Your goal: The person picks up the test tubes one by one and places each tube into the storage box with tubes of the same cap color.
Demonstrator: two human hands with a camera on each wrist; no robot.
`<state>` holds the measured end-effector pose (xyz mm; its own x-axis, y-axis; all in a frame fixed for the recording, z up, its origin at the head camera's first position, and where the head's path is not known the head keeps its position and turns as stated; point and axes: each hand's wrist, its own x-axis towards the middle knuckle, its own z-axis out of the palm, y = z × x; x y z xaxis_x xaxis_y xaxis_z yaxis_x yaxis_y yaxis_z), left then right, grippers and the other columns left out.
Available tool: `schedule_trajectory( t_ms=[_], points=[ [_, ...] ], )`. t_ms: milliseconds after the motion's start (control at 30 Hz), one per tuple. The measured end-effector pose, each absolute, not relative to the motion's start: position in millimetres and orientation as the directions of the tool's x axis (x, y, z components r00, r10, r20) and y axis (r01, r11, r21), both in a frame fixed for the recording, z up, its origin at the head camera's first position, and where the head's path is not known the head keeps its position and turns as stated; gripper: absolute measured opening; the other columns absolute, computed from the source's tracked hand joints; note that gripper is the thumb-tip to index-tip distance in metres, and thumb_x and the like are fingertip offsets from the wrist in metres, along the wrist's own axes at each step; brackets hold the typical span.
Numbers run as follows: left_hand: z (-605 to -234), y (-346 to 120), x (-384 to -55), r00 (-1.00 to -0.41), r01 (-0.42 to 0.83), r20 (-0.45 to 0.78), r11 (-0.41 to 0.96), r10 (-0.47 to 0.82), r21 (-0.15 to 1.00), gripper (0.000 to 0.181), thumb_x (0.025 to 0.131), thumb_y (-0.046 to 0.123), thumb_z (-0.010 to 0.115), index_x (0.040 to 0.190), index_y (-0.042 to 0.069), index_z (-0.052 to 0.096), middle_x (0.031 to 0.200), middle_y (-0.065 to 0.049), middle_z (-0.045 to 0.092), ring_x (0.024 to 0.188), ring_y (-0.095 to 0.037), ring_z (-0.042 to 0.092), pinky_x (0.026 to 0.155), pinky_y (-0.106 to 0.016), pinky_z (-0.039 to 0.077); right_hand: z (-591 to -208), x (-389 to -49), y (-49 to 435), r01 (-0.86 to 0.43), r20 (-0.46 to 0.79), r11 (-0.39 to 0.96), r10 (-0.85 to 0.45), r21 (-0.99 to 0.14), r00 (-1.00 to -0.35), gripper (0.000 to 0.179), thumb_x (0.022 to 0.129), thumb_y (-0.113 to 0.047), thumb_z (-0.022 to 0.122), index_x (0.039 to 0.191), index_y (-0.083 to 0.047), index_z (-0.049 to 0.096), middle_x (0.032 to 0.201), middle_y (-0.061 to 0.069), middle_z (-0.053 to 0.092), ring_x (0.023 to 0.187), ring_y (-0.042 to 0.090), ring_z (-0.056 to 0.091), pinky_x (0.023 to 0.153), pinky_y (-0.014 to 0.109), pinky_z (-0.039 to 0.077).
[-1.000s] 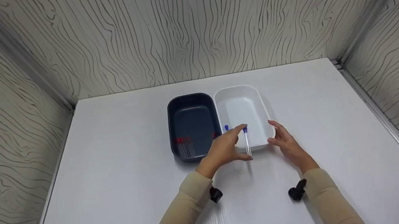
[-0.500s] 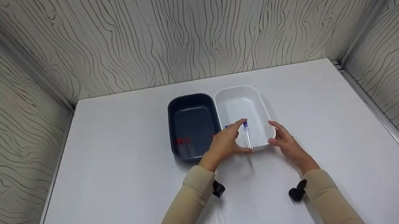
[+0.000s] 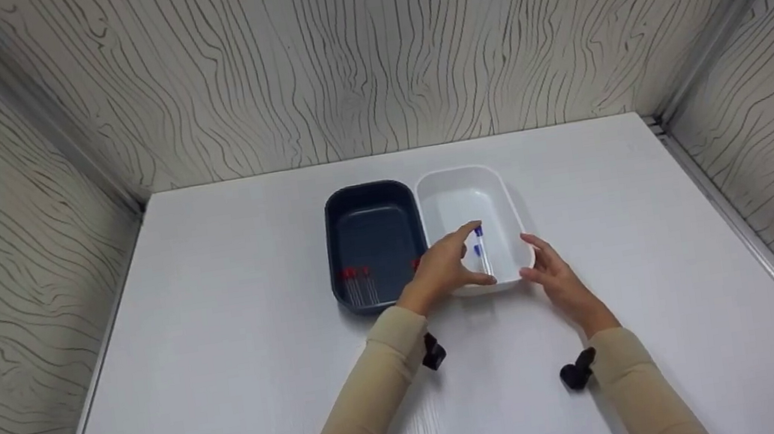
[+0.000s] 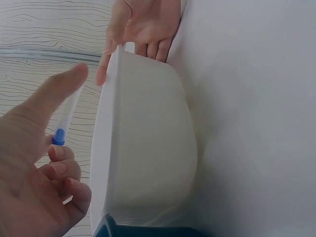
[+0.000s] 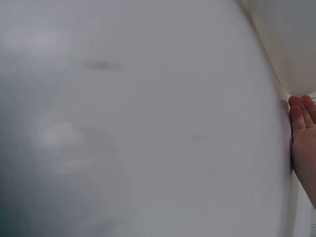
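Observation:
My left hand pinches a clear test tube with a blue cap by its two ends, thumb at the near end and forefinger at the cap. It holds the tube over the near part of the white tray. In the left wrist view the tube is partly hidden by the thumb. A second blue cap shows inside the tray, just behind the held tube. At the tray's near right corner, my right hand grips the rim; in the right wrist view only part of this hand shows.
Side by side with the white tray, on its left, stands a dark blue tray. Several red-capped test tubes lie in its near left part, and another red cap shows by its right wall. Patterned panels enclose the white table.
My left hand has moved forward and slightly right, taking the blue-capped test tube from the tray's near edge to over its inside. The right hand stays at the corner.

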<state>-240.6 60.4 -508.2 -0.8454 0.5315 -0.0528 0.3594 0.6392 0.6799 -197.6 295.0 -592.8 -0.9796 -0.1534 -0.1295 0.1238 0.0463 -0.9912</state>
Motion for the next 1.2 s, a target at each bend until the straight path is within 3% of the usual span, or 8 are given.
schedule_trajectory(
  t_ms=[100,300,367,500,633,767,867,1200],
  points=[
    [-509,64,-243,-0.844,0.353,-0.07,0.65,0.531,0.673,0.093,0.071,0.035,0.085,0.149,0.025,0.035,0.136,-0.009,0.06,0.117,-0.02,0.063,0.101,-0.033,0.053,-592,-198,295,0.14,-0.149,0.074,-0.15,-0.987,-0.977,0.069,0.098,-0.011,0.054,0.154,-0.017,0.014,0.164,0.016,0.008,0.153,0.034,0.009,0.109,0.012,0.034],
    [-513,72,-247,-0.852,0.347,-0.088,0.683,0.516,0.642,0.093,0.071,0.037,0.084,0.149,0.024,0.034,0.141,-0.005,0.057,0.123,-0.018,0.06,0.109,-0.032,0.047,-593,-198,296,0.151,-0.159,0.062,-0.151,-0.987,-0.976,0.068,0.098,-0.01,0.052,0.154,-0.018,0.014,0.164,0.017,0.006,0.153,0.034,0.007,0.123,0.048,0.012],
    [-515,74,-248,-0.856,0.342,-0.095,0.695,0.508,0.632,0.094,0.071,0.037,0.084,0.149,0.023,0.034,0.142,-0.005,0.057,0.124,-0.018,0.059,0.11,-0.032,0.046,-593,-198,295,0.153,-0.161,0.06,-0.151,-0.986,-0.975,0.068,0.098,-0.01,0.052,0.154,-0.018,0.014,0.164,0.017,0.006,0.153,0.035,0.007,0.124,0.044,0.016],
    [-519,75,-250,-0.864,0.335,-0.106,0.719,0.493,0.609,0.094,0.072,0.037,0.084,0.149,0.02,0.034,0.14,-0.009,0.058,0.124,-0.021,0.06,0.108,-0.033,0.047,-594,-198,295,0.141,-0.147,0.049,-0.153,-0.989,-0.977,0.069,0.097,-0.008,0.053,0.153,-0.015,0.014,0.163,0.019,0.008,0.153,0.036,0.007,0.111,0.016,0.034],
    [-522,76,-251,-0.874,0.326,-0.116,0.748,0.471,0.578,0.094,0.072,0.036,0.084,0.15,0.019,0.033,0.135,-0.009,0.061,0.12,-0.021,0.061,0.106,-0.034,0.049,-594,-198,295,0.129,-0.134,0.042,-0.147,-0.991,-0.98,0.069,0.097,-0.007,0.054,0.153,-0.013,0.014,0.163,0.021,0.009,0.153,0.036,0.006,0.099,0.001,0.034],
    [-526,77,-252,-0.881,0.33,-0.111,0.766,0.459,0.551,0.094,0.071,0.035,0.085,0.149,0.019,0.034,0.134,-0.008,0.062,0.12,-0.021,0.062,0.105,-0.033,0.05,-594,-198,295,0.136,-0.144,0.064,-0.138,-0.989,-0.98,0.07,0.097,-0.009,0.055,0.154,-0.015,0.015,0.164,0.018,0.007,0.153,0.034,0.004,0.119,0.023,0.025],
    [-528,77,-252,-0.884,0.342,-0.104,0.782,0.456,0.521,0.093,0.07,0.035,0.085,0.148,0.019,0.036,0.136,-0.007,0.061,0.121,-0.021,0.061,0.104,-0.033,0.05,-594,-198,294,0.138,-0.144,0.053,-0.135,-0.989,-0.98,0.07,0.097,-0.009,0.054,0.154,-0.015,0.015,0.164,0.017,0.006,0.153,0.033,0.004,0.124,0.043,0.011],
    [-527,79,-251,-0.885,0.345,-0.118,0.805,0.45,0.482,0.092,0.07,0.036,0.085,0.147,0.019,0.038,0.139,-0.005,0.059,0.125,-0.021,0.059,0.107,-0.033,0.048,-594,-196,294,0.134,-0.14,0.055,-0.133,-0.989,-0.981,0.068,0.097,-0.008,0.053,0.153,-0.016,0.016,0.164,0.019,0.003,0.153,0.036,0.001,0.125,0.052,0.006]
  ],
)
